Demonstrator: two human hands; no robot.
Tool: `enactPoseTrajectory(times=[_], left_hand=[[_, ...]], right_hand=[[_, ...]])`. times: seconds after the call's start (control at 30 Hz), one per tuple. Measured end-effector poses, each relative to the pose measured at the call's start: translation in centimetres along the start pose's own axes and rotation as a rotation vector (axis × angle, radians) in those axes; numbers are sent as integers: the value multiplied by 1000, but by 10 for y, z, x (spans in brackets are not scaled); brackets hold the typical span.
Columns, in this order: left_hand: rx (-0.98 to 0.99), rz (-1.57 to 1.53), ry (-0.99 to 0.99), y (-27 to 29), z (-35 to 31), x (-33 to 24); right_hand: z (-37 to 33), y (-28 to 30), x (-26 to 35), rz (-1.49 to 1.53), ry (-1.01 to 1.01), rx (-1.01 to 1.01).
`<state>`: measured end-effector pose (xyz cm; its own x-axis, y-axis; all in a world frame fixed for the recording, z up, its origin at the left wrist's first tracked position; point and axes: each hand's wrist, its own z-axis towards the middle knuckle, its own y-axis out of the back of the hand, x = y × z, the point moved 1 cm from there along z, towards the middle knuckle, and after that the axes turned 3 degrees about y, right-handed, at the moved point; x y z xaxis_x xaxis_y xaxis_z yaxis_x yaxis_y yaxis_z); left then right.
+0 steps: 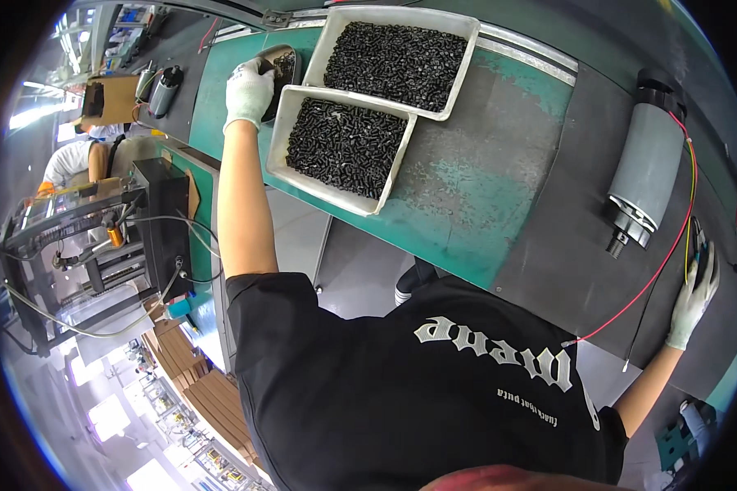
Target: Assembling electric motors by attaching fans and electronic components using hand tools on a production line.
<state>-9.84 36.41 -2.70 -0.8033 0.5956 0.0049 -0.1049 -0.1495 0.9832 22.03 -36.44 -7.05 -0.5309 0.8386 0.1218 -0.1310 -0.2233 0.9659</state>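
Note:
My left hand [250, 94], in a white glove, is at a small dark tray [285, 69] holding some dark material. Its fingers are curled at the tray's near-left side; anything in them is hidden. At the far right, my gloved right hand [694, 299] has its fingers around a slim dark tool with a bit of blue [699, 244], whose kind I cannot make out. Left of that hand lies a grey cylindrical motor [648, 159] with black ends. Red and yellow wires [686, 221] run from its far end past my right hand.
Two white bins, a far one [472, 61] and a near one [278, 135], hold many small black cylindrical parts on the green-topped bench [467, 213]. A black machine frame [82, 262], a cardboard box [115, 98], another motor [165, 92] and a co-worker [74, 159] are at the left.

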Motion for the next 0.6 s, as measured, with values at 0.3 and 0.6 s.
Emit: enactPoseTrajectory(times=[0.3, 0.6], left_hand=[[-10, 106, -146, -15, -3, 14], [1, -49, -187, 41, -31, -36]], right_hand=[[-4, 1, -11, -102, 32, -23], [-8, 27, 2, 916, -618, -371]])
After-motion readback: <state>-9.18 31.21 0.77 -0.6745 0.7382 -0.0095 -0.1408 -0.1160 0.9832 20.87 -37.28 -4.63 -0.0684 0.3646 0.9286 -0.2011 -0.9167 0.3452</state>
